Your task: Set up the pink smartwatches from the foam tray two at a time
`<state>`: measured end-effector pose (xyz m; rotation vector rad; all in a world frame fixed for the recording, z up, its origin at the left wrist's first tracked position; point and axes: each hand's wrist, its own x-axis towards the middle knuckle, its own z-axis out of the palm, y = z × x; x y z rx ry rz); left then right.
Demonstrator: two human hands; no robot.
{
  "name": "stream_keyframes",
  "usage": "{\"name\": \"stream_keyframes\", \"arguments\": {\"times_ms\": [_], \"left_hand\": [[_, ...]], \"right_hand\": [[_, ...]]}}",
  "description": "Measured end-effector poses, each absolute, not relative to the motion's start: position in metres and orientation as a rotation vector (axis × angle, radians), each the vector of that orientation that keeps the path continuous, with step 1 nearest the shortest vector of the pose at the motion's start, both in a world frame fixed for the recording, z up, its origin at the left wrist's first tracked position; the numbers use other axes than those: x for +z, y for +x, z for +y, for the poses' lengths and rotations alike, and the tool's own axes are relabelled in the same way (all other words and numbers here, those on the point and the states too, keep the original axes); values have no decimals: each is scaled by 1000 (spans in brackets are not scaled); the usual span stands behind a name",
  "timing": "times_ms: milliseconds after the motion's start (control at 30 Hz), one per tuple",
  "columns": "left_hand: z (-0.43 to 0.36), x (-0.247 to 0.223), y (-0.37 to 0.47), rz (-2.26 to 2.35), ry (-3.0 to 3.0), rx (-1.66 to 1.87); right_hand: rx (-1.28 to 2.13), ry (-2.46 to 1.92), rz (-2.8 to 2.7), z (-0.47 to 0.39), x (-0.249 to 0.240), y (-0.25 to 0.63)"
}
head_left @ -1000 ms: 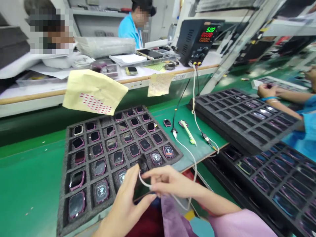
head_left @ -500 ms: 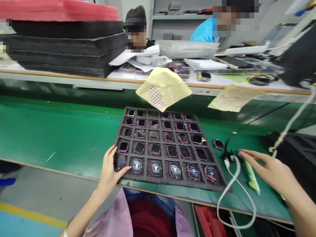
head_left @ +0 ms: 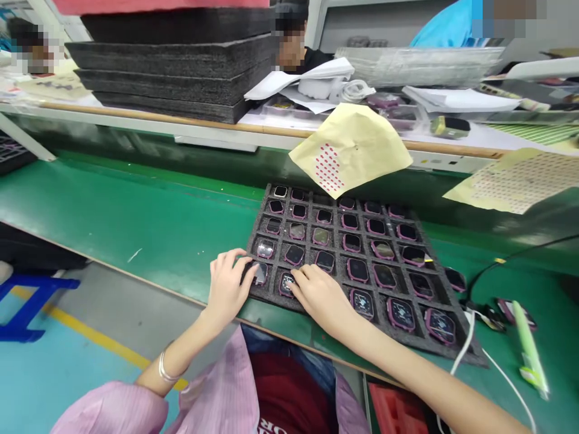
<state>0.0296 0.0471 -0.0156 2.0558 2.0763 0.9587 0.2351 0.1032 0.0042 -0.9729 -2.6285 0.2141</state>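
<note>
A dark foam tray (head_left: pixel 380 325) with rows of compartments lies on the green bench, holding many smartwatches in purple frames. My left hand (head_left: pixel 227 283) is at the near left corner, its thumb and curled fingers closed at the edge of the corner smartwatch (head_left: pixel 261 274). Reaching across the tray's front row, my right hand (head_left: pixel 323 298) has its thumb and fingertips on the neighbouring smartwatch (head_left: pixel 284 284), which shows a lit dial. That hand and forearm partly cover the front row. Other front-row watches, such as the smartwatch (head_left: pixel 401 313), also have lit dials.
Right of the tray lie a green pen-like tool (head_left: pixel 527 346), a white cable (head_left: pixel 465 343) and loose watches. Yellow paper (head_left: pixel 362 150) hangs over the tray's back from a shelf with stacked black foam (head_left: pixel 172 66). A blue stool (head_left: pixel 27 307) stands lower left. People sit beyond.
My right hand has moved left from the cables onto the front-row watch. My left hand's fingers have drawn in at the corner watch. The view has swung left.
</note>
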Motion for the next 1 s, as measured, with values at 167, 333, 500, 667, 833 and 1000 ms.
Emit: {"name": "stream_keyframes", "arguments": {"times_ms": [167,333,500,667,833,1000], "left_hand": [[53,-8,36,1985,2079,713],[55,-10,31,1815,1957,818],[51,1,35,1381,1282,1227],[59,6,59,949,716,1176],[65,6,75,892,637,1158],[68,3,83,1030,741,1140]], "right_hand": [[333,-1115,-2487,101,-9,227],[897,-963,-2227,103,-4,241],[1514,-903,-1716,106,12,255],[1776,-1008,-1427,110,17,263],[1970,-880,-1228,110,13,271],[2054,-810,-1126,108,8,275]]}}
